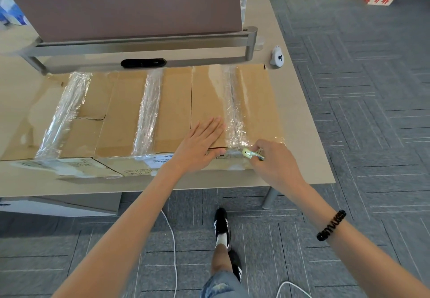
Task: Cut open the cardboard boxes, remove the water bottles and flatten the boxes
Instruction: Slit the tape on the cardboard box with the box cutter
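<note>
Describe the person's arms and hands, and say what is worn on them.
Both arms are bare as far as the picture shows, with no sleeves: the left arm and the right arm. The left hand and right hand wear no gloves, and no ring or watch shows. The one thing worn is a black coiled band round the right wrist, like a spiral hair tie.
</note>
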`<action>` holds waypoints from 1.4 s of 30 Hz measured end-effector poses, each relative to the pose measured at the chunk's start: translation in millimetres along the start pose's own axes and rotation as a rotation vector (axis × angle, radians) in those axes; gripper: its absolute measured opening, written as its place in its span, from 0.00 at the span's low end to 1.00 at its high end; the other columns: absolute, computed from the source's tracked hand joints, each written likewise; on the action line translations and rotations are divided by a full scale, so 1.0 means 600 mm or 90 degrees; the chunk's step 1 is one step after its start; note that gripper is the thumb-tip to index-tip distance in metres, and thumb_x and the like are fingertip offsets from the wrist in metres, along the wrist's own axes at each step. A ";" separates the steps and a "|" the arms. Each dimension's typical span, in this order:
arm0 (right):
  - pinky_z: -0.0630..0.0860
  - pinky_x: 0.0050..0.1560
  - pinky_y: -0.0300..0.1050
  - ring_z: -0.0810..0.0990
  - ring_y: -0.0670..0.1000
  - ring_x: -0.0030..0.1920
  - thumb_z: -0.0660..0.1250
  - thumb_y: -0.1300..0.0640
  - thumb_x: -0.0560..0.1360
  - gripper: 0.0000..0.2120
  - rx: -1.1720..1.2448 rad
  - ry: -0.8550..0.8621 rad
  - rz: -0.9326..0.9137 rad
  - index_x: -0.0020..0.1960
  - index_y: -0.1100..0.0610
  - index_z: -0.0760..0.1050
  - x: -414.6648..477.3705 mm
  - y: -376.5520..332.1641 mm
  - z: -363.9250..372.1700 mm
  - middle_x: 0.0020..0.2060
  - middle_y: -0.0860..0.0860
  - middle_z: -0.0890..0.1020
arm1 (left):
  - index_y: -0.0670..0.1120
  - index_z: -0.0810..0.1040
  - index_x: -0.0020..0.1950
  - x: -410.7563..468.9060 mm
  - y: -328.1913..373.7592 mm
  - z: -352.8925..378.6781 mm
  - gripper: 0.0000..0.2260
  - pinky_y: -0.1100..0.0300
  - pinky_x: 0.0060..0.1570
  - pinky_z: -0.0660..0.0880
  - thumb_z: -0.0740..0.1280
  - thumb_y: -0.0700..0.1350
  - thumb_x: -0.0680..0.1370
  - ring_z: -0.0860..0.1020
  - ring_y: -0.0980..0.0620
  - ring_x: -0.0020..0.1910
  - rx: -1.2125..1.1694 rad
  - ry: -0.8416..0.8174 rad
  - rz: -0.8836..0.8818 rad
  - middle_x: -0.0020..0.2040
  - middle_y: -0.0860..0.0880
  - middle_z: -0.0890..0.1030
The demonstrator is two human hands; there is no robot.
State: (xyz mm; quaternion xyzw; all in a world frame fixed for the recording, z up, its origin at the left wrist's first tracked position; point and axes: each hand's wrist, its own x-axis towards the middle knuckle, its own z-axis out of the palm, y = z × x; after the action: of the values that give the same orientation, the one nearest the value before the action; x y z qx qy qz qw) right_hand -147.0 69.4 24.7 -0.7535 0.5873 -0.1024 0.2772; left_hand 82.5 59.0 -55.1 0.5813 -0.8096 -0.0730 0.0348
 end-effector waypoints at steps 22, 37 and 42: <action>0.62 0.26 0.36 0.69 0.47 0.31 0.56 0.51 0.81 0.09 -0.099 0.096 -0.191 0.55 0.54 0.70 -0.012 0.066 0.051 0.38 0.43 0.73 | 0.36 0.67 0.72 -0.005 -0.002 -0.048 0.34 0.46 0.63 0.75 0.53 0.62 0.79 0.71 0.36 0.69 0.179 0.008 0.012 0.71 0.35 0.70; 0.59 0.24 0.37 0.63 0.43 0.26 0.63 0.53 0.80 0.10 -0.091 0.087 -0.233 0.60 0.54 0.72 0.003 0.061 0.064 0.44 0.46 0.80 | 0.34 0.60 0.74 0.010 -0.017 -0.014 0.36 0.40 0.69 0.66 0.38 0.63 0.83 0.64 0.31 0.73 0.257 0.020 0.046 0.74 0.30 0.63; 0.54 0.26 0.34 0.62 0.38 0.26 0.64 0.54 0.79 0.10 -0.065 0.085 -0.195 0.59 0.55 0.72 0.006 0.055 0.070 0.36 0.41 0.69 | 0.34 0.63 0.73 0.008 -0.014 -0.014 0.36 0.40 0.69 0.67 0.39 0.62 0.83 0.66 0.31 0.71 0.262 0.038 0.049 0.73 0.30 0.65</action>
State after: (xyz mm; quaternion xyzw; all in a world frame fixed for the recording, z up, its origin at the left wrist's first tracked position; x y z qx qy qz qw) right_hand -153.4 73.5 -28.4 -0.8388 0.4873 -0.1633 0.1798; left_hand 90.0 50.9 -48.3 0.5471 -0.8275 0.1127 -0.0577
